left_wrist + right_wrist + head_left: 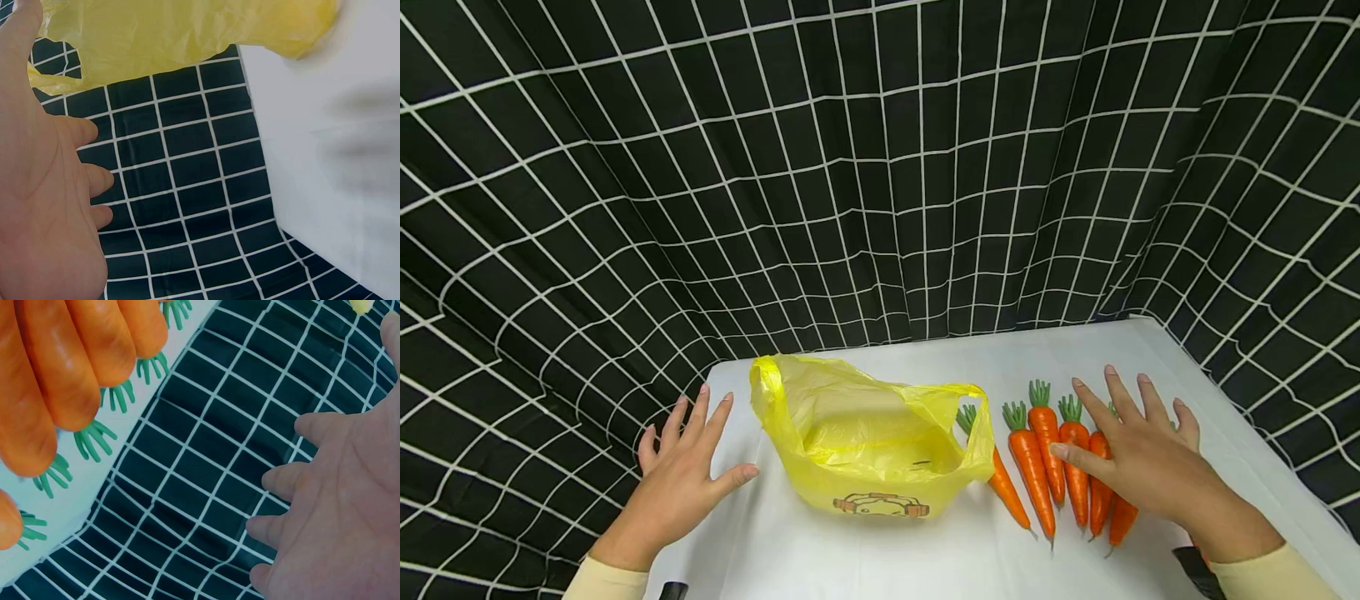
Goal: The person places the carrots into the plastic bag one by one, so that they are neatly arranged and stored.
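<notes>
A yellow plastic bag (880,450) stands with its mouth open at the middle of the white table, a printed cartoon on its front. To its left my left hand (681,483) is spread, fingers apart and holding nothing; the left wrist view shows the bag (156,37) beyond that palm (44,200). Several orange carrots (1030,475) with green tops lie in a row to the bag's right. My right hand (1157,467) is spread over the right end of this row and hides part of it. In the right wrist view, the carrots (69,369) are beside the empty palm (344,506).
A white cloth covers the table (820,558). Black curtain with a white grid (865,167) rises behind the table and along both sides. One carrot (1011,492) lies close against the bag's right side, its top seen through the handle loop.
</notes>
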The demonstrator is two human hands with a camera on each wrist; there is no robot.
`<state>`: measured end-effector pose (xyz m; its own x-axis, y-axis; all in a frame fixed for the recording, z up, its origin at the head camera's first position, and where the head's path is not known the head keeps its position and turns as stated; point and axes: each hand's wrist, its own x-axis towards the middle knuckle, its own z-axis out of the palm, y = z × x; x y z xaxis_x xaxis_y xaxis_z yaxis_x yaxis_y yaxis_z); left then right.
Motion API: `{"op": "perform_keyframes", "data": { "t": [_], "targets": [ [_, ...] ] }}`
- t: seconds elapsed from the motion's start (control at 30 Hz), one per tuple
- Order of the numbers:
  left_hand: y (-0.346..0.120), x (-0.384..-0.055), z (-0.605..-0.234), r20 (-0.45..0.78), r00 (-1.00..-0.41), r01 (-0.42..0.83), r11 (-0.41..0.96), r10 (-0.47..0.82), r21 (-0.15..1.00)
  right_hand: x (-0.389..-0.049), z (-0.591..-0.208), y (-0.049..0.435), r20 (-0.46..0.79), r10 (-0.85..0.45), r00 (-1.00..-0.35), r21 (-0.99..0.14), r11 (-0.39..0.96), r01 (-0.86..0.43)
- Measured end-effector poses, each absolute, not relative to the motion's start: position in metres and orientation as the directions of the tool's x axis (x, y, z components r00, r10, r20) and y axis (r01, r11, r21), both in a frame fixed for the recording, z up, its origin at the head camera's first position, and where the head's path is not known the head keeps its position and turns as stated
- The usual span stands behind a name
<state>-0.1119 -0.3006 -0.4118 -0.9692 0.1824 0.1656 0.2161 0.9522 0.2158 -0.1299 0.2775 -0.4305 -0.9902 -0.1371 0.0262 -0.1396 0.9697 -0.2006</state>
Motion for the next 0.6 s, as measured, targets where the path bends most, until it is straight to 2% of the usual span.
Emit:
{"op": "perform_keyframes", "data": {
  "t": [0.6],
  "targets": [
    [-0.2999, -0.114, -0.4092, 0.184, -0.963, 0.233, 0.949, 0.196, 0.21, -0.1328, -0.4331, 0.2835, 0.0, -0.119, -0.993, -0.192, 0.975, -0.117]
  ]
}}
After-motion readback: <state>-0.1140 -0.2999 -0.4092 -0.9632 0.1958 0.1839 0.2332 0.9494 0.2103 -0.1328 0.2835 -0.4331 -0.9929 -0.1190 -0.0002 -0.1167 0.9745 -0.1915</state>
